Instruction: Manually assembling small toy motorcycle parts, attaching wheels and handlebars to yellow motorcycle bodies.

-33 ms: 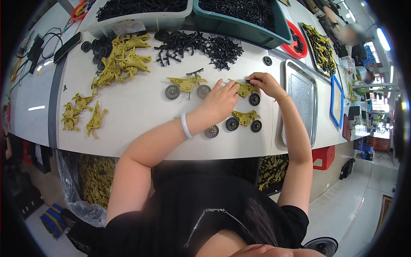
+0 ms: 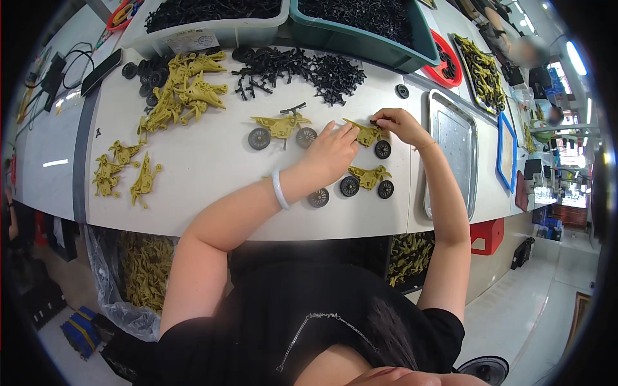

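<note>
- The right hand (image 2: 402, 127) seems to pinch a small black part (image 2: 374, 122) at the top of an olive toy motorbike (image 2: 367, 134).
- The left hand (image 2: 331, 151) grips its other end, fingers closed; the motorbike sits between both hands.
- Likely step: fitting that part; the next move calls for a steady body and an aligned press.
- Black pieces (image 2: 335, 77) heap on the pale tabletop (image 2: 212, 167), near a teal bin (image 2: 362, 51).
- Rightward, a metal tray (image 2: 452, 148); beyond, a lit workroom.

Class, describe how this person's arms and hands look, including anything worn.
The sleeves are short and black. The left hand is ungloved, with a smooth, pale bangle at the wrist; the right hand, also ungloved, has a thin, gold-coloured bracelet.
</note>
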